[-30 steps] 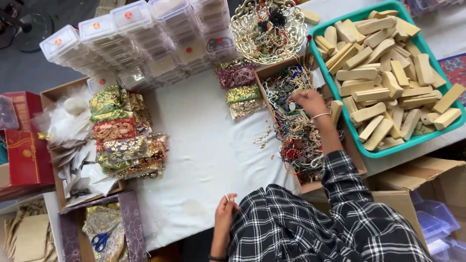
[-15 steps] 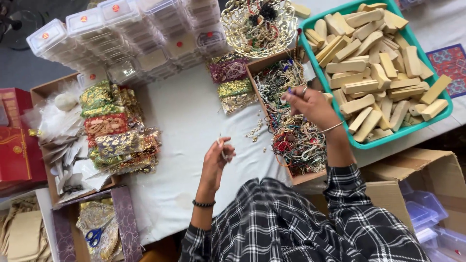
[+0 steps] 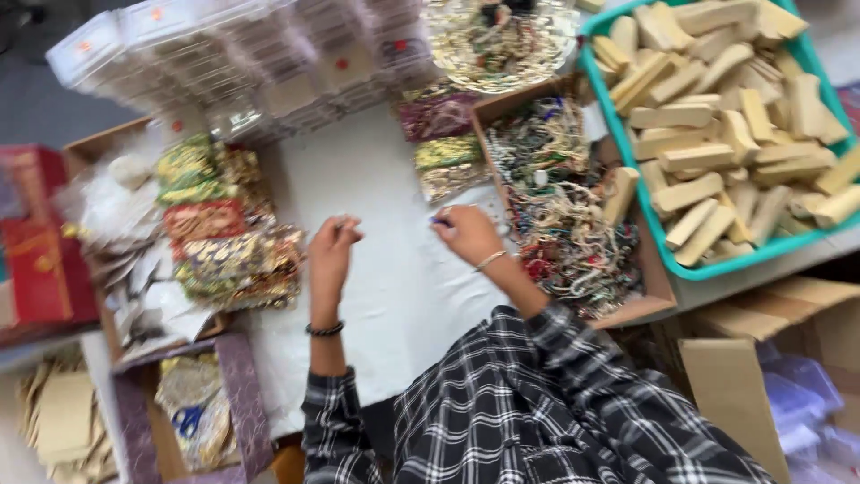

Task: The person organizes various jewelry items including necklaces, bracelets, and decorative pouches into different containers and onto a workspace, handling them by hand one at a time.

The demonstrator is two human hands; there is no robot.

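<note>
While the head camera blurs with motion, both hands hover over the white cloth [image 3: 385,269] that covers the bench, and that cloth is the landmark for everything else. Left hand [image 3: 331,255] sits near the cloth's middle, fingers curled in and tips pinched together, apparently on something tiny, though the blur hides what it is. Right hand [image 3: 468,235] is just to the right of it, close to the cloth's right edge, fingers bunched around a small bluish bead or thread end [image 3: 441,220]; I cannot tell more than that. Just off the cloth's right edge lies the cardboard box of tangled bead strings [image 3: 564,206], heaped full. Beyond that box, farther right, the teal tray of pale wooden blocks [image 3: 717,116] is piled high. At the cloth's top edge sit small brocade pouches [image 3: 443,157] and stacked clear plastic cases [image 3: 233,63], with a gilt filigree bowl [image 3: 502,40] beside them. Left of the cloth, a stack of more brocade pouches [image 3: 224,233] rests in a box. As for progress, my read is early going: the bare cloth between the hands shows no finished piece, and the bead box looks barely dented.
</note>
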